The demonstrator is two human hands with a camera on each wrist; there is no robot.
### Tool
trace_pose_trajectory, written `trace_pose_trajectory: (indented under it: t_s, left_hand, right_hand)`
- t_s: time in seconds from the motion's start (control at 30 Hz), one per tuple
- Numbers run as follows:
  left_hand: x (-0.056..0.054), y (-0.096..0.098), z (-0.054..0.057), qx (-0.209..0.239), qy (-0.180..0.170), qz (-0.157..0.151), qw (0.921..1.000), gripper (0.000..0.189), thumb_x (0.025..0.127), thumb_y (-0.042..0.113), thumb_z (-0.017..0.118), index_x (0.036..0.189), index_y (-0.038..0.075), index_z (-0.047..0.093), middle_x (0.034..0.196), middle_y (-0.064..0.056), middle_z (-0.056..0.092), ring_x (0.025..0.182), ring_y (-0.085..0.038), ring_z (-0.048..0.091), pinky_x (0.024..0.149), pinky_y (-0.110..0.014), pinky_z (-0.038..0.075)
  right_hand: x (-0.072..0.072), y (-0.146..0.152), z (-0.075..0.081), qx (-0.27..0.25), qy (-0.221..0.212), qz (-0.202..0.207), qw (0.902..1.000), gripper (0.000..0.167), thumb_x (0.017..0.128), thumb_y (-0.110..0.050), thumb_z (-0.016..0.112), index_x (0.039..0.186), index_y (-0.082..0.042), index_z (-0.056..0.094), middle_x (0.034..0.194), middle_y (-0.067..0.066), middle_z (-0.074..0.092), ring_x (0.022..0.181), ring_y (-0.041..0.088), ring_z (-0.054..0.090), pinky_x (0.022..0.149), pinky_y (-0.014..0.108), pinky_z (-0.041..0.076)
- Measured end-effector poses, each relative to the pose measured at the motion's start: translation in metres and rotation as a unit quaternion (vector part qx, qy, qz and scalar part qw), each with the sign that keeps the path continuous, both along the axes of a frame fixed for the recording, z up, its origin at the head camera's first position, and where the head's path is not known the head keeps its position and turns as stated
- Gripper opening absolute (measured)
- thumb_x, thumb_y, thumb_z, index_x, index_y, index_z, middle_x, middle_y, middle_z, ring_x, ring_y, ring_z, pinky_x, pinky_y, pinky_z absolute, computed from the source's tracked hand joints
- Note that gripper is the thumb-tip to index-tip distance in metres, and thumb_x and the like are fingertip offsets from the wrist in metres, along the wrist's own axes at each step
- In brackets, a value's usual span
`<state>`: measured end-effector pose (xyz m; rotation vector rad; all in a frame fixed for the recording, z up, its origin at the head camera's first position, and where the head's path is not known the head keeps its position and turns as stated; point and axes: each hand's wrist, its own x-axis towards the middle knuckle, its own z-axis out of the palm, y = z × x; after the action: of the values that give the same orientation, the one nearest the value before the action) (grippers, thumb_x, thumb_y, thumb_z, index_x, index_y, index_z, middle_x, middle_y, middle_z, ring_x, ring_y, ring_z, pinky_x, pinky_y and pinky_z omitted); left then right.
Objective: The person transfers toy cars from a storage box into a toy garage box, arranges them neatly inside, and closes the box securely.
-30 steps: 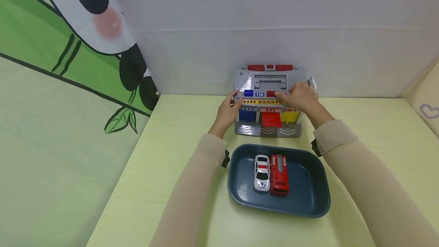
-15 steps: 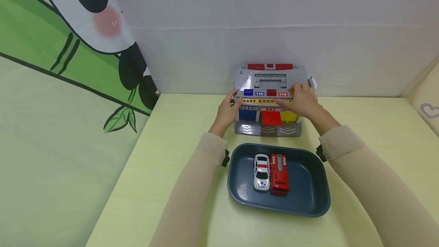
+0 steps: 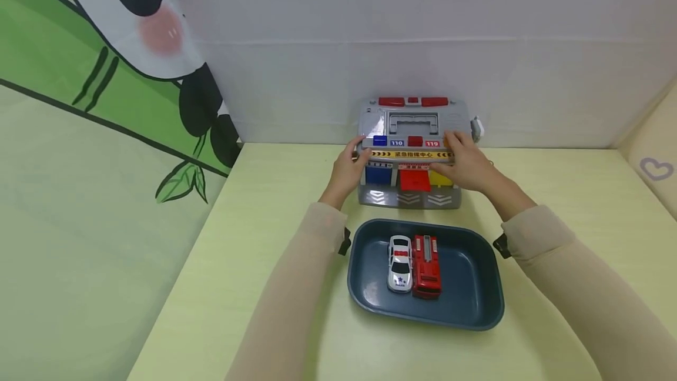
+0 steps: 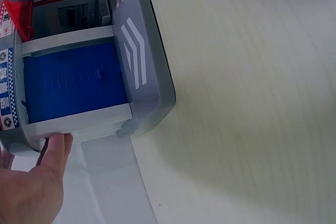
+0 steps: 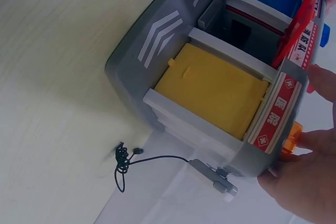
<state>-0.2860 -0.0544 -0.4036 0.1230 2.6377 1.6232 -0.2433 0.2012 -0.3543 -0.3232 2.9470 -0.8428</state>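
A grey toy rescue station [image 3: 412, 157] stands upright against the back wall. It has a blue door [image 4: 76, 82], a raised red door [image 3: 415, 180] and a yellow door [image 5: 212, 90]. My left hand [image 3: 346, 174] grips the station's left edge, two fingers lying along the side wall in the left wrist view. At the right front corner is my right hand [image 3: 471, 163], with a finger on the orange button [image 5: 292, 137] and the thumb extended before the roof's front edge. Nearer me, a white toy police car [image 3: 400, 264] and a red toy fire truck [image 3: 426, 266] lie side by side.
Both toy vehicles sit in a dark blue tray [image 3: 473, 287] on the pale yellow table [image 3: 285, 193]. A small grey piece [image 5: 212, 177] with a coiled black cord [image 5: 122, 161] hangs at the station's right side. A white wall cloth [image 3: 296, 75] rises behind.
My right hand has shifted from the red button to the orange one at the right. My left hand keeps its place on the station. The camera has moved slightly.
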Motion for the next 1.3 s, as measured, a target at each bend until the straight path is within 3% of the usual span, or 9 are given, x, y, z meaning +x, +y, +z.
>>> trace_pose_trajectory:
  t_s: [0.17, 0.43, 0.77, 1.07, 1.3]
  left_hand:
    - [-0.001, 0.0, 0.002, -0.002, 0.006, 0.001, 1.0, 0.049, 0.103, 0.038, 0.048, 0.149, 0.027, 0.039, 0.145, -0.014, 0.045, 0.128, -0.031, 0.047, 0.101, -0.046, 0.043]
    - [0.0, -0.001, 0.005, 0.0, 0.003, 0.002, 1.0, 0.048, 0.103, 0.038, 0.048, 0.149, 0.027, 0.039, 0.145, -0.015, 0.045, 0.128, -0.031, 0.047, 0.101, -0.047, 0.043]
    - [0.001, 0.0, 0.006, -0.002, 0.007, -0.008, 0.9999, 0.048, 0.103, 0.037, 0.048, 0.149, 0.026, 0.039, 0.147, -0.015, 0.044, 0.13, -0.031, 0.045, 0.102, -0.047, 0.041]
    - [0.001, 0.0, 0.001, -0.002, -0.003, -0.003, 1.0, 0.05, 0.102, 0.039, 0.048, 0.15, 0.028, 0.038, 0.145, -0.016, 0.045, 0.129, -0.031, 0.046, 0.102, -0.048, 0.042]
    - [0.001, 0.001, 0.001, 0.002, 0.0, -0.005, 1.0, 0.05, 0.103, 0.039, 0.048, 0.15, 0.027, 0.038, 0.145, -0.016, 0.045, 0.128, -0.031, 0.046, 0.101, -0.047, 0.043]
  right_hand:
    - [0.005, 0.002, 0.001, -0.004, 0.002, 0.01, 0.9999, 0.084, 0.093, -0.02, 0.066, 0.152, 0.006, 0.012, 0.15, 0.028, 0.015, 0.125, 0.045, 0.033, 0.104, 0.059, 0.033]
    - [0.013, 0.003, 0.0, -0.008, -0.008, 0.007, 0.9999, 0.085, 0.094, -0.022, 0.063, 0.155, 0.0, 0.007, 0.158, 0.026, -0.001, 0.14, 0.049, 0.013, 0.107, 0.064, 0.023]
    - [0.023, 0.009, 0.001, -0.025, -0.007, 0.022, 0.9994, 0.081, 0.093, -0.018, 0.064, 0.154, -0.001, 0.013, 0.158, 0.024, 0.004, 0.136, 0.048, 0.022, 0.104, 0.066, 0.028]
    - [0.02, 0.011, -0.007, -0.025, 0.001, 0.019, 0.9995, 0.082, 0.091, -0.013, 0.066, 0.154, -0.001, 0.014, 0.154, 0.023, 0.012, 0.129, 0.044, 0.031, 0.101, 0.062, 0.035]
    - [0.022, 0.012, -0.005, -0.036, 0.001, 0.019, 0.9992, 0.081, 0.091, -0.013, 0.065, 0.154, -0.001, 0.015, 0.155, 0.023, 0.012, 0.13, 0.045, 0.03, 0.101, 0.064, 0.033]
